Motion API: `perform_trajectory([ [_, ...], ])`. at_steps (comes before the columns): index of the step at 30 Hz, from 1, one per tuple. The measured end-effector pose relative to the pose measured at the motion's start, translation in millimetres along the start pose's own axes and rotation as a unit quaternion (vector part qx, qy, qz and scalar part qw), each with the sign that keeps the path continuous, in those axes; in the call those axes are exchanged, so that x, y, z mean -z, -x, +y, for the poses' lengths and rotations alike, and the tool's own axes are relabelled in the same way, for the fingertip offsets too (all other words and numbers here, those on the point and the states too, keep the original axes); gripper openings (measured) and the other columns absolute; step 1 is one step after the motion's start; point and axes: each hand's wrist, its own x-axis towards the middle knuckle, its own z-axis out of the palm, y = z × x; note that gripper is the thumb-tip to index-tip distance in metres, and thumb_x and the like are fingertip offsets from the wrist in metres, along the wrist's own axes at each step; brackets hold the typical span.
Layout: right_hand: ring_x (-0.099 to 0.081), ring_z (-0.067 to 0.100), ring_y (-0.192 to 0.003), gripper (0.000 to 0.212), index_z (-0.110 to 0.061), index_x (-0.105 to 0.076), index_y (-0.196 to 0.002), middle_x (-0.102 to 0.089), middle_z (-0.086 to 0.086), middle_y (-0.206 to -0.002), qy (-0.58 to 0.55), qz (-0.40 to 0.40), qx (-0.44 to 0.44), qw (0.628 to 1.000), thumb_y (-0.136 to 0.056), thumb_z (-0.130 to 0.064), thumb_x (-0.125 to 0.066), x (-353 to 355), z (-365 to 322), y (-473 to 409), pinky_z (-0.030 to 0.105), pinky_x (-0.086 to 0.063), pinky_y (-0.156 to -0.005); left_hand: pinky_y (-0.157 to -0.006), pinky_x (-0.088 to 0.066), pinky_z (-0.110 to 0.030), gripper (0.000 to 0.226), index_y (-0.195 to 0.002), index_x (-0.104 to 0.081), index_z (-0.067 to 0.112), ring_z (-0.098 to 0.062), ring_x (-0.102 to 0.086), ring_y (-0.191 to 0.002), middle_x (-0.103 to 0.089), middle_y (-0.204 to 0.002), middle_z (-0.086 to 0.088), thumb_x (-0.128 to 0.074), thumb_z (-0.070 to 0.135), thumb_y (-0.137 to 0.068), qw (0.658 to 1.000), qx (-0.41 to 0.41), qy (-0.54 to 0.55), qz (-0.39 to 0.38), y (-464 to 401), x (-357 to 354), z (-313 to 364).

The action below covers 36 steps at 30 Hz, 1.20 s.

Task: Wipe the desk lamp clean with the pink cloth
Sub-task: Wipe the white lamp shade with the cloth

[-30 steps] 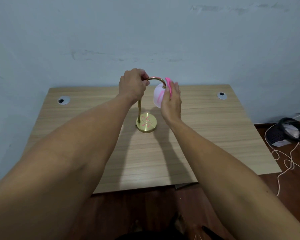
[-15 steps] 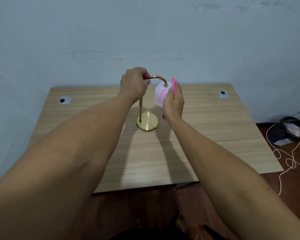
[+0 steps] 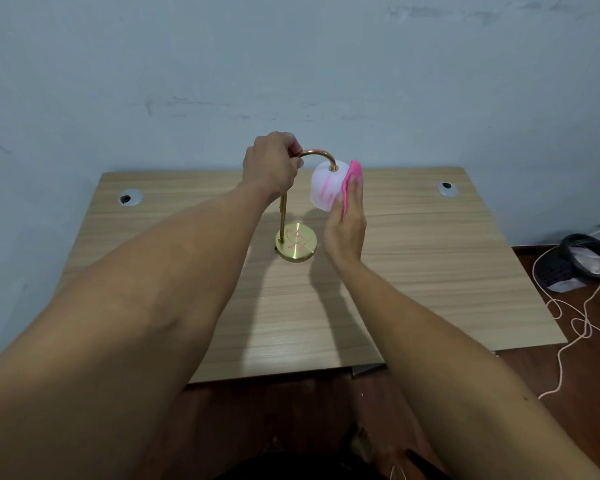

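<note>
A small desk lamp stands mid-desk: a round brass base (image 3: 297, 247) with pink scribbles, a thin brass stem, a curved neck (image 3: 317, 154) and a white shade (image 3: 324, 190) streaked with pink marks. My left hand (image 3: 272, 166) grips the top of the neck where it bends. My right hand (image 3: 347, 220) presses the pink cloth (image 3: 352, 178) with straight fingers against the right side of the shade. Most of the cloth is hidden behind my fingers.
The wooden desk (image 3: 430, 271) backs onto a pale wall, with cable grommets at its back left (image 3: 130, 197) and back right (image 3: 447, 189). On the floor to the right lie a dark basket (image 3: 582, 263) and a loose pale cord (image 3: 575, 323).
My right hand with the cloth slid down the right side of the shade and back up a little. My left hand kept its grip on the neck.
</note>
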Motion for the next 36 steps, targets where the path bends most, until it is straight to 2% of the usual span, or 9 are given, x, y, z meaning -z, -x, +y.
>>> perform_trajectory([
  [9,0.000,0.034,-0.160,0.054,-0.006,-0.022,-0.161,-0.010,0.015,-0.171,0.173,-0.111,0.181,0.962,-0.110,-0.008,-0.039,13,29,9,0.044,-0.007,-0.131,-0.088,-0.056,-0.039,0.008,-0.097,-0.075,0.023,-0.027,-0.069,-0.096,-0.076,-0.096,0.002,-0.072,0.023,-0.090,1.000,-0.003,0.004,-0.002,1,-1,-1],
  [13,-0.014,0.025,-0.159,0.056,-0.010,-0.024,-0.162,-0.017,0.009,-0.171,0.115,-0.062,0.117,0.984,-0.107,-0.005,-0.039,15,29,13,0.015,-0.015,-0.124,-0.083,-0.054,-0.036,0.006,-0.096,-0.074,0.023,-0.027,-0.069,-0.093,-0.075,-0.095,0.002,-0.072,0.022,-0.090,1.000,-0.009,-0.003,-0.003,-1,-1,-2],
  [18,-0.015,0.037,-0.158,0.049,0.000,-0.034,-0.156,-0.032,0.015,-0.166,0.207,-0.067,0.186,0.958,-0.109,-0.009,-0.041,-4,14,7,0.052,-0.021,-0.127,-0.085,-0.055,-0.037,0.005,-0.094,-0.074,0.024,-0.027,-0.069,-0.094,-0.075,-0.095,0.001,-0.072,0.022,-0.090,1.000,-0.010,-0.003,-0.003,-1,-1,-2],
  [22,-0.025,0.038,-0.155,0.050,0.005,-0.040,-0.151,-0.039,0.020,-0.161,0.293,-0.107,0.276,0.909,-0.103,-0.004,-0.050,-1,25,19,0.055,-0.025,-0.125,-0.088,-0.056,-0.039,0.007,-0.096,-0.075,0.023,-0.027,-0.069,-0.095,-0.076,-0.096,0.000,-0.073,0.021,-0.090,1.000,-0.015,-0.002,-0.008,0,0,-2],
  [26,-0.027,0.036,-0.154,0.047,0.007,-0.041,-0.150,-0.041,0.022,-0.159,0.294,-0.087,0.254,0.917,-0.105,-0.004,-0.047,-9,13,4,0.051,-0.023,-0.127,-0.089,-0.057,-0.041,0.008,-0.097,-0.075,0.022,-0.028,-0.069,-0.096,-0.076,-0.097,-0.001,-0.072,0.021,-0.090,1.000,-0.021,-0.006,-0.006,-1,1,-2],
  [28,-0.023,0.037,-0.156,0.053,0.006,-0.036,-0.153,-0.037,0.023,-0.161,0.348,-0.123,0.266,0.891,-0.102,-0.004,-0.045,-14,9,-4,0.050,-0.014,-0.130,-0.088,-0.057,-0.040,0.007,-0.096,-0.075,0.021,-0.028,-0.070,-0.095,-0.076,-0.096,-0.001,-0.073,0.021,-0.089,1.000,-0.024,-0.012,-0.010,-1,2,-3],
  [32,-0.005,0.033,-0.159,0.063,0.005,-0.018,-0.159,-0.018,0.021,-0.169,0.490,-0.230,0.351,0.764,-0.097,-0.008,-0.025,9,28,1,0.046,0.006,-0.130,-0.089,-0.057,-0.040,0.007,-0.096,-0.074,0.021,-0.028,-0.070,-0.095,-0.077,-0.096,-0.001,-0.073,0.020,-0.089,0.999,-0.029,-0.011,-0.015,-2,2,-3],
  [34,-0.010,0.032,-0.159,0.061,0.004,-0.022,-0.159,-0.021,0.020,-0.168,0.461,-0.220,0.365,0.778,-0.099,-0.007,-0.028,25,36,4,0.048,-0.003,-0.131,-0.089,-0.056,-0.041,0.007,-0.096,-0.074,0.021,-0.028,-0.069,-0.096,-0.077,-0.096,-0.001,-0.072,0.020,-0.089,0.999,-0.033,-0.013,-0.013,-2,1,-3],
  [36,-0.019,0.036,-0.157,0.055,0.006,-0.029,-0.156,-0.027,0.021,-0.166,0.396,-0.170,0.353,0.831,-0.103,-0.005,-0.040,28,32,4,0.051,-0.015,-0.129,-0.088,-0.056,-0.041,0.008,-0.097,-0.074,0.020,-0.029,-0.069,-0.096,-0.076,-0.096,-0.001,-0.071,0.020,-0.090,0.999,-0.033,-0.014,-0.012,-2,0,-3],
])
